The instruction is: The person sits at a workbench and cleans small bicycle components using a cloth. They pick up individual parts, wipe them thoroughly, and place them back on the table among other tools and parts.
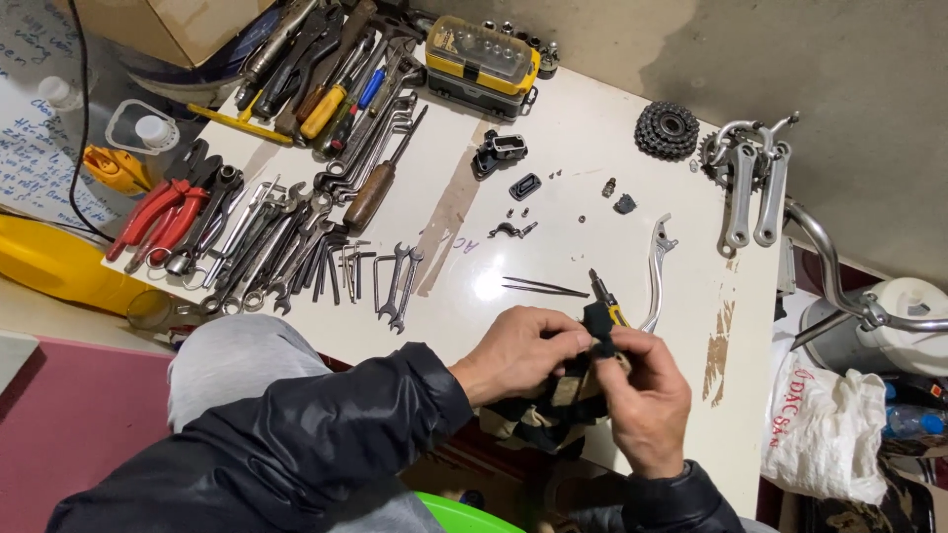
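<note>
Both hands meet at the near edge of the white tabletop (592,148), pinching the same small black part (598,329). Left hand (518,352) has its grip closed on the part's left side, fingers curled over the top. Right hand (644,400) has thumb and fingertips clamped on the right side. A black-and-cream checked rag (553,419) hangs down under the part between the two hands; can't really tell which hand is holding it.

Taking the black part as the landmark: just behind it, a yellow-handled screwdriver (604,296) pokes out, tip pointing away from the person. Just to the right of that lies a silver brake lever (656,271). A thin pair of dark tweezers (543,287) sits a little behind and left of the part. Further back there's a scatter of little black fittings and screws (515,188). Far back right is a dark toothed sprocket cluster (667,130), with silver crank arms (755,183) beside it. Far back sits a yellow and black socket case (482,64). Well off to the left there's a big spread of steel spanners (286,252), and red-handled pliers (163,212) beyond them.
</note>
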